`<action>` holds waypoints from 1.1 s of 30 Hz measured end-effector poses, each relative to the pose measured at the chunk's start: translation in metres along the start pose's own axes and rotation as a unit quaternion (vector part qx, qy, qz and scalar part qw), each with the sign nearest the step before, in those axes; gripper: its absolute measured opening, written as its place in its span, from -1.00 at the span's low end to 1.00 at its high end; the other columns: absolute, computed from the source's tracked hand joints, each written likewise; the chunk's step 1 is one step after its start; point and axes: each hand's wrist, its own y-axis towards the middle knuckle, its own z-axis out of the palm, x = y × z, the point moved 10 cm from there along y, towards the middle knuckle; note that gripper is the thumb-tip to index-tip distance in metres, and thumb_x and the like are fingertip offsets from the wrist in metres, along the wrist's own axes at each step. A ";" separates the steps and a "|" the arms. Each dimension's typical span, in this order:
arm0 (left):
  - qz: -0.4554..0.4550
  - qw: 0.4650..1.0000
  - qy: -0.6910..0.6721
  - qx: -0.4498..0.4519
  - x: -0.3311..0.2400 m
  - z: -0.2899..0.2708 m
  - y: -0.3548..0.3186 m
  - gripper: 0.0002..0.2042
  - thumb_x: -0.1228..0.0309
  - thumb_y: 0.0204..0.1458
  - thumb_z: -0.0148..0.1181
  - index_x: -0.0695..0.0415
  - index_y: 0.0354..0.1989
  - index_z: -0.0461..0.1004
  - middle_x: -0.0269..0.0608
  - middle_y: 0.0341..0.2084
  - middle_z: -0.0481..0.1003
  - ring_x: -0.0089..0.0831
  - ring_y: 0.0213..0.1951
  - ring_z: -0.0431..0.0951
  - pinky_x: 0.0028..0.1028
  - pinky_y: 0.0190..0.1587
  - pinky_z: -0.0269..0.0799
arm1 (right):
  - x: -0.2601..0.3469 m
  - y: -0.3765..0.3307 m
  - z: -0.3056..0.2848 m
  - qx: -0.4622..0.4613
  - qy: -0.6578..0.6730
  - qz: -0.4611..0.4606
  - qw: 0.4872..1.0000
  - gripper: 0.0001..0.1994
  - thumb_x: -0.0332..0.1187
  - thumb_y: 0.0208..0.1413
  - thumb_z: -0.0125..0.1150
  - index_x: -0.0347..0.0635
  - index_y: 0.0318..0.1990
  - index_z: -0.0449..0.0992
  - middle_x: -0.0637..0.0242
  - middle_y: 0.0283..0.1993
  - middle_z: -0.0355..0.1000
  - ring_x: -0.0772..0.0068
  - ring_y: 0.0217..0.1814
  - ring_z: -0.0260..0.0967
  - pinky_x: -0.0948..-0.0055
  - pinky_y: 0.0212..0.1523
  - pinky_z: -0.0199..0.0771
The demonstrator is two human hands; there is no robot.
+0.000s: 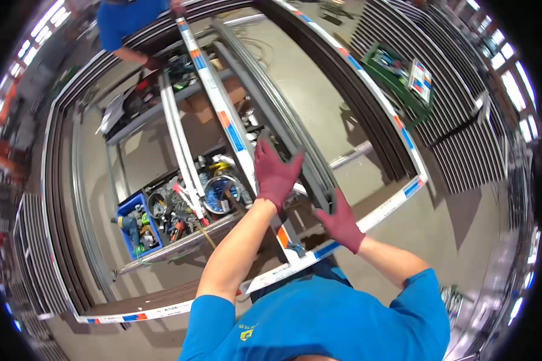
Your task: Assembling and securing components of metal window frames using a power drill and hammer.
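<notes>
My left hand (277, 173), in a maroon glove with grey fingertips, has its fingers spread and the thumb apart. It is over the long grey metal profiles (277, 111), beside a white-faced bar (223, 114) with blue and orange film. My right hand (341, 224), gloved the same way, has thumb and fingers apart at the near ends of the grey profiles. Whether either palm touches metal, I cannot tell. Close in front of my body runs the near side of a large film-covered frame (379, 210), with a small blue-grey piece (296, 248) at a joint.
To the left, a blue bin (140, 225) holds a power drill (128, 230), beside loose tools and a round container of blue parts (220, 195). A co-worker in blue (123, 27) stands at the far left, hands on bars. A green crate (397, 81) and stacked profiles (473, 153) lie right.
</notes>
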 end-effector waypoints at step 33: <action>-0.183 0.974 -0.130 -0.035 -0.161 0.461 0.051 -0.60 0.17 0.31 0.11 0.33 0.03 0.40 0.15 -0.22 0.60 0.04 -0.17 0.64 -0.12 -0.06 0.51 | -0.299 0.113 -0.308 0.088 0.100 0.052 0.990 -0.30 -0.07 0.10 0.41 -0.19 0.33 0.32 0.10 0.17 0.39 0.14 0.14 0.48 0.19 0.13 0.52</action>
